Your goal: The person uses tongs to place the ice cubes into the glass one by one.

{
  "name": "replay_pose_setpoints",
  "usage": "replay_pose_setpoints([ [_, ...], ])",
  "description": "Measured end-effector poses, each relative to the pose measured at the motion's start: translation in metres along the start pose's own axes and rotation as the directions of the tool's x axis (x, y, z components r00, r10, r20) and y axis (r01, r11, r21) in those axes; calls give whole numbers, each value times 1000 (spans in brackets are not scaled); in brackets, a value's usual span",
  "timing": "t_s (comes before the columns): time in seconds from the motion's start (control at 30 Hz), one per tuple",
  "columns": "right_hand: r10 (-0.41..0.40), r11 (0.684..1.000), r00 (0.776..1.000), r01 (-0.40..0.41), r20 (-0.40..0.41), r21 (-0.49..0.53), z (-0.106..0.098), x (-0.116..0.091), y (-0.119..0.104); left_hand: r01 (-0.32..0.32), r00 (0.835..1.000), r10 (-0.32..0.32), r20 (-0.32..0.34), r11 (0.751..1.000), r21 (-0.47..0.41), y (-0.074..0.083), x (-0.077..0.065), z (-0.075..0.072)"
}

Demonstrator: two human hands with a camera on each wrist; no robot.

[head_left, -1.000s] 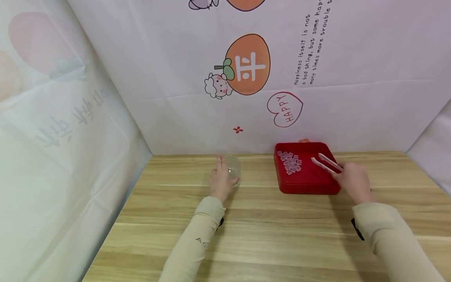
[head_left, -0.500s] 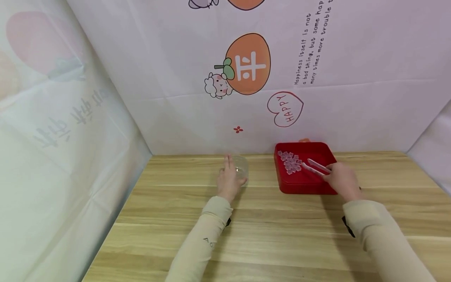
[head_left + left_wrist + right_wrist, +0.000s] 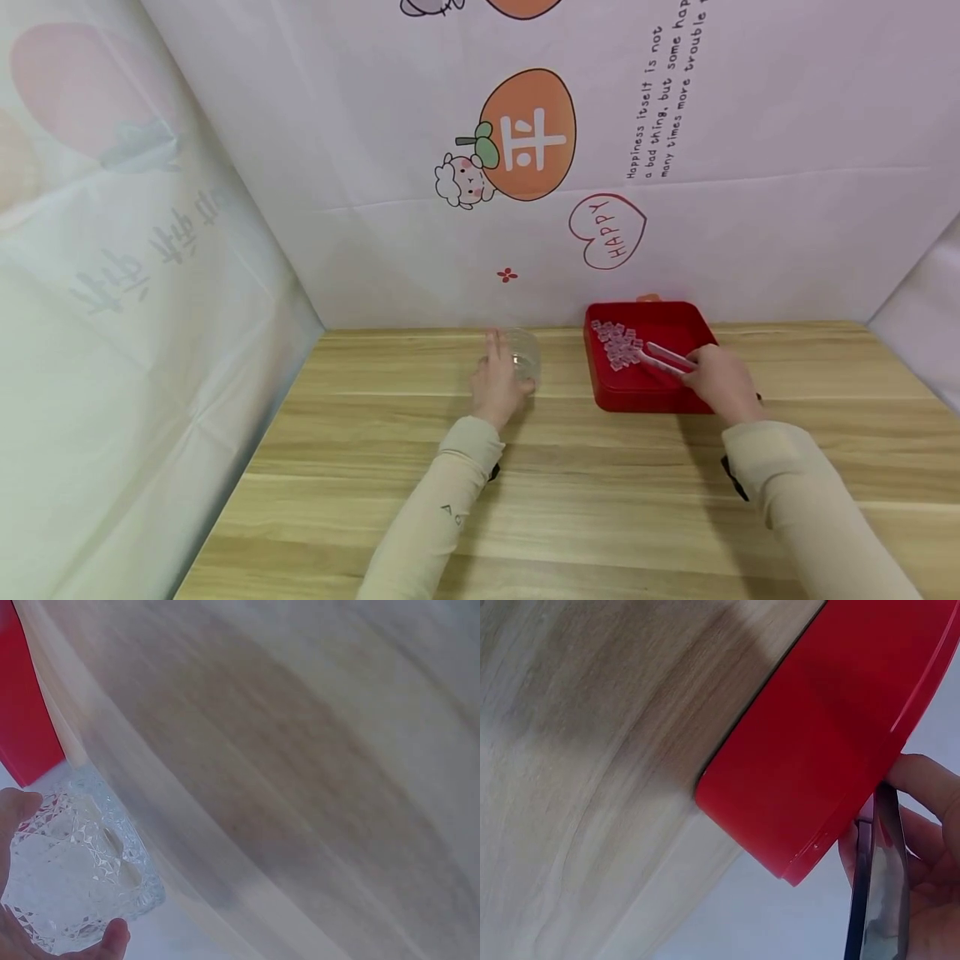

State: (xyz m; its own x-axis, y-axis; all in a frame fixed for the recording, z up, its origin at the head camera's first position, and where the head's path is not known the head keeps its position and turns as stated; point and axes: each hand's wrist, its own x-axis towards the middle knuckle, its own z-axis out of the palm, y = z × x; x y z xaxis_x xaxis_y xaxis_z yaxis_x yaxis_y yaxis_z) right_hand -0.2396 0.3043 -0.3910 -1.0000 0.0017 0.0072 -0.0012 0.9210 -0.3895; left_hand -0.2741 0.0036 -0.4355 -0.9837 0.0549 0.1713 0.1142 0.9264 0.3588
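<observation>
My left hand (image 3: 501, 385) grips a clear patterned glass (image 3: 528, 354) from its left side, near the back of the table. In the left wrist view the thumb and fingers wrap round the faceted glass (image 3: 82, 859). My right hand (image 3: 723, 383) holds metal tongs (image 3: 666, 358) over the red box (image 3: 637, 402). The tips of the tongs are right at a pile of small clear cubes (image 3: 617, 343) in the left part of the box. In the right wrist view, the box's red side wall (image 3: 802, 750) hides the tips and cubes.
The wooden table (image 3: 585, 492) ends at a white printed sheet (image 3: 375, 250) hung close behind the glass and box. Another white sheet (image 3: 135, 375) borders the left side. Bare wood lies between the glass and the red box.
My left hand and the glass have moved right, closer to the red box. The right hand has brought the tongs left, from the box's right side to the cubes.
</observation>
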Motion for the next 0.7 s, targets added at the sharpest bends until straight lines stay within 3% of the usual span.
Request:
replay_pose_setpoints([
  [0.3,-4,1000,1000,4,20,4,1,4,-4,-3,1000,4,-11,998,63,6,1,4],
  [0.7,29,1000,999,-29,17,8,6,10,-3,-27,999,28,-23,999,37,13,0,6],
])
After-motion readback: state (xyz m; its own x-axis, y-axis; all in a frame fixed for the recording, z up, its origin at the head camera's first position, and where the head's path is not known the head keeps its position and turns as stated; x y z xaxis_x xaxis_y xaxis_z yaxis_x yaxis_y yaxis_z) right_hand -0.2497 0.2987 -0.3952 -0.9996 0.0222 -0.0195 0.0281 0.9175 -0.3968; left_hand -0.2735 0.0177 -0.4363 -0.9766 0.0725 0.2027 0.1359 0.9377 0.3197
